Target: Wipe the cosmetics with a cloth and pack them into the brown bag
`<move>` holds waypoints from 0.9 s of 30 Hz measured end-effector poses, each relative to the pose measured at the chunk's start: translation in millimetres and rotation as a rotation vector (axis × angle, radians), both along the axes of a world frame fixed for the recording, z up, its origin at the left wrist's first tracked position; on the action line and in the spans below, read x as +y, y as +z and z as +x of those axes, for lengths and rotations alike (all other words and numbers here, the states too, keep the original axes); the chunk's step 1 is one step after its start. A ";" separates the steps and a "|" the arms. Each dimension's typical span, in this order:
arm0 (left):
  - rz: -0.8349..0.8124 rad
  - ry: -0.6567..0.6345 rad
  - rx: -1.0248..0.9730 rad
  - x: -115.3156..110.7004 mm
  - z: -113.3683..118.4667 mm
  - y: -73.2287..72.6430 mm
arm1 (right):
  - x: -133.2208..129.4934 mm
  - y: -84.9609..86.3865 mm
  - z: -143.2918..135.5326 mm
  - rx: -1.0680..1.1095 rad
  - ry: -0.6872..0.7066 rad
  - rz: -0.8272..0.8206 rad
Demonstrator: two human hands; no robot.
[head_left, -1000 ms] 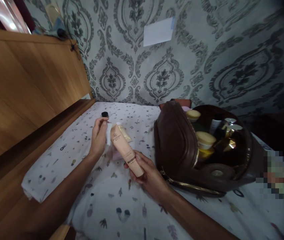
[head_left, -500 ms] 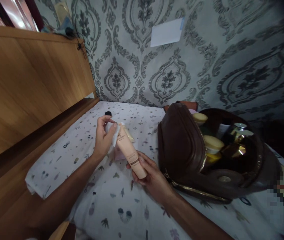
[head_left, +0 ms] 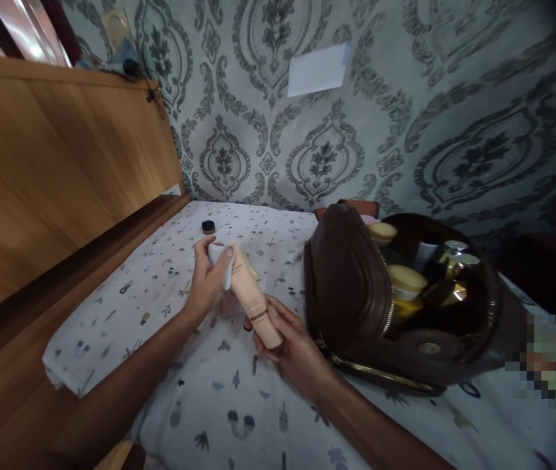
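My right hand (head_left: 292, 343) grips the lower end of a peach-coloured cosmetic tube (head_left: 254, 302), held tilted over the bed. At the tube's top end, my left hand (head_left: 208, 279) pinches a white tissue (head_left: 222, 261) against it. Under the tube, a pink item (head_left: 230, 304) and a pale yellow sachet lie on the sheet, partly hidden. To the right, a brown leather cosmetic bag (head_left: 351, 287) stands open, with cream jars (head_left: 406, 281) and gold-topped bottles (head_left: 449, 274) inside.
A small black cap (head_left: 208, 226) lies on the white patterned sheet (head_left: 126, 294) near the wall. A wooden headboard (head_left: 43, 176) runs along the left. Patterned wallpaper with a white paper note (head_left: 316, 68) is behind the bed.
My left hand has closed the tissue over the tube's top end, having first been just beside it. The right hand keeps its hold on the tube.
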State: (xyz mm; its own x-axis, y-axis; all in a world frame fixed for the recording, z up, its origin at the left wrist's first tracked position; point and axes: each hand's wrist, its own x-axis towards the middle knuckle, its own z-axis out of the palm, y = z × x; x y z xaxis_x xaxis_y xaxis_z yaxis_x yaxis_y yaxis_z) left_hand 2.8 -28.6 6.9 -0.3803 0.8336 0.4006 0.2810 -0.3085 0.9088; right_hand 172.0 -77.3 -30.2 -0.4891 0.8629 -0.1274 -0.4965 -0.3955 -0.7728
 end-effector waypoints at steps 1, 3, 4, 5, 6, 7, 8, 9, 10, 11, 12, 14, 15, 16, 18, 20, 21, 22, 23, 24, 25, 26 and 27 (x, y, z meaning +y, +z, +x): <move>-0.043 0.011 -0.002 -1.5 1.5 0.2 | 0.1 0.1 0.1 -0.003 -0.006 -0.009; -0.119 0.022 -0.018 -4.3 5.1 0.1 | -0.1 0.5 0.6 -0.008 -0.009 -0.031; -0.157 0.018 -0.045 -5.4 7.2 -0.2 | -0.3 0.6 0.9 -0.008 -0.007 -0.038; -0.198 0.003 -0.091 -6.2 9.5 -0.7 | -0.6 0.7 1.2 -0.008 -0.005 -0.038; -0.244 -0.019 -0.156 -7.0 11.9 -1.3 | -1.0 0.7 1.4 -0.010 -0.004 -0.032; -0.287 -0.051 -0.234 -7.6 14.5 -1.8 | -1.5 0.5 1.6 -0.014 -0.004 -0.019; -0.322 -0.088 -0.313 -8.4 17.0 -2.2 | -2.1 0.3 1.6 -0.019 -0.005 -0.002; -0.344 -0.127 -0.385 -9.2 19.5 -2.4 | -2.7 0.0 1.6 -0.024 -0.009 0.020; -0.356 -0.167 -0.444 -10.2 21.8 -2.4 | -3.3 -0.3 1.6 -0.032 -0.016 0.044; -0.362 -0.207 -0.489 -11.2 23.7 -2.3 | -3.9 -0.6 1.4 -0.047 -0.027 0.074; -0.365 -0.244 -0.521 -12.3 25.3 -2.1 | -4.5 -0.9 1.2 -0.074 -0.044 0.111; -0.380 -0.304 -0.562 -13.9 27.1 -2.0 | -5.4 -1.7 0.6 -0.149 -0.079 0.199; -0.396 -0.327 -0.579 -14.3 27.4 -2.2 | -5.7 -2.3 0.1 -0.189 -0.098 0.241; -0.416 -0.337 -0.601 -14.2 27.5 -2.6 | -5.9 -3.0 -0.5 -0.225 -0.114 0.275; -0.451 -0.332 -0.670 -13.2 27.1 -4.0 | -6.1 -5.2 -1.7 -0.262 -0.151 0.303; -0.471 -0.320 -0.753 -11.7 26.6 -5.3 | -5.9 -7.5 -2.2 -0.267 -0.171 0.276; -0.470 -0.317 -0.786 -11.0 26.4 -5.7 | -5.7 -8.3 -2.1 -0.258 -0.169 0.256; -0.464 -0.320 -0.807 -10.6 26.3 -5.8 | -5.3 -8.9 -1.7 -0.242 -0.154 0.238; -0.448 -0.326 -0.819 -10.3 26.2 -5.5 | -4.9 -9.0 -1.2 -0.217 -0.128 0.226; -0.428 -0.331 -0.825 -10.3 26.2 -4.9 | -4.5 -8.9 -0.6 -0.185 -0.084 0.219; -0.412 -0.334 -0.828 -10.4 26.2 -4.1 | -4.0 -8.4 -0.1 -0.148 -0.027 0.214; -0.401 -0.335 -0.828 -10.6 26.3 -3.1 | -3.6 -7.8 0.3 -0.112 0.033 0.209; -0.397 -0.331 -0.829 -11.0 26.5 -2.1 | -3.2 -7.1 0.5 -0.083 0.084 0.203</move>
